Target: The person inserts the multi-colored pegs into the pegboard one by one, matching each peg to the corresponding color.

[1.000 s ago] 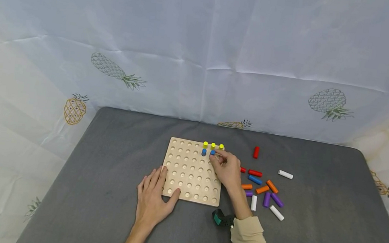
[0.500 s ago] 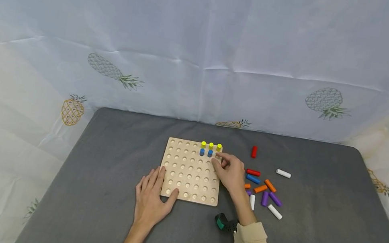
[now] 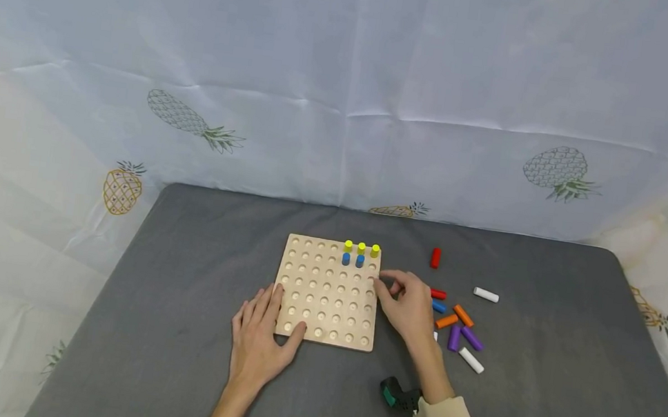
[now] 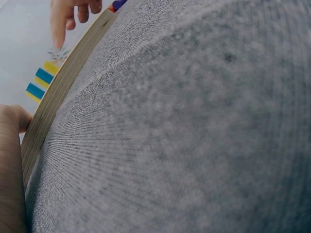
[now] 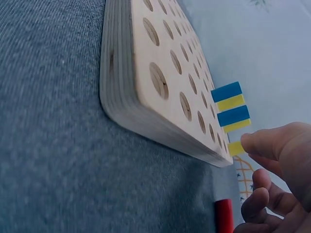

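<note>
At the lower centre of the head view, the left hand [image 3: 259,345] lies ungrasping against the pegboard [image 3: 332,294], seemingly to steady it, while the right hand [image 3: 409,308], its grip released, hovers by the pegboard's right edge near loose pegs [image 3: 463,315].

Head view high before the pegboard [image 3: 317,292], facing forward and down, farthest off, wrist views tilted, facing its far side, left close to its near edge, right close to its near-right corner, blue pegs [image 5: 226,91] shared by all.
</note>
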Tool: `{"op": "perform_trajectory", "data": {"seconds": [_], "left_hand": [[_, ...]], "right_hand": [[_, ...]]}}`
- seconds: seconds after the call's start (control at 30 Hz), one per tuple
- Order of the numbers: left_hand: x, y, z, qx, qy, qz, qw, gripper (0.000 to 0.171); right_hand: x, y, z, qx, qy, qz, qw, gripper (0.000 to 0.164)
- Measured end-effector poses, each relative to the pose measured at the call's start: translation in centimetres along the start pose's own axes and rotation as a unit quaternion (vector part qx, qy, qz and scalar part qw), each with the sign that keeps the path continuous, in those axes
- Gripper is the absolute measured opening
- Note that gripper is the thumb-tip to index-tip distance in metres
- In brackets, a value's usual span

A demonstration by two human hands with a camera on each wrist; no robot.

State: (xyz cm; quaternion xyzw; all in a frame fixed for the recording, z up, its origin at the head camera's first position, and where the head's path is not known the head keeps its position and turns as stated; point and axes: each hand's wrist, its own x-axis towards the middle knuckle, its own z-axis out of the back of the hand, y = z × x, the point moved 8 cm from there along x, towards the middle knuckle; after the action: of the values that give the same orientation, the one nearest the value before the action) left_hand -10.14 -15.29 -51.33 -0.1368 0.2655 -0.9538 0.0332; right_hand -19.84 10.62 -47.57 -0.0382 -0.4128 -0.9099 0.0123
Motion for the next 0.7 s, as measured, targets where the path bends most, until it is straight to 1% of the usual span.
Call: {"op": "perform_trajectory", "data": {"seconds": [0.27, 0.57, 0.7], "left_hand": [[0.0, 0.0, 0.0, -0.003, 0.000, 0.001, 1.0000, 0.082], [0.0, 0.0, 0.1, -0.006, 0.000, 0.002, 1.0000, 0.083], [0.0, -0.1, 0.0, -0.004, 0.001, 0.001, 1.0000, 0.084]], "right_hand": [[-0.7, -0.5, 0.9, -0.026, -0.013, 0.009, 1.000, 0.016], [-1.6, -0.8, 2.2, -0.036, -0.034, 0.029, 0.998, 0.014], [-1.9, -1.3, 2.9, -0.048, -0.043, 0.029, 0.998, 0.014]]}}
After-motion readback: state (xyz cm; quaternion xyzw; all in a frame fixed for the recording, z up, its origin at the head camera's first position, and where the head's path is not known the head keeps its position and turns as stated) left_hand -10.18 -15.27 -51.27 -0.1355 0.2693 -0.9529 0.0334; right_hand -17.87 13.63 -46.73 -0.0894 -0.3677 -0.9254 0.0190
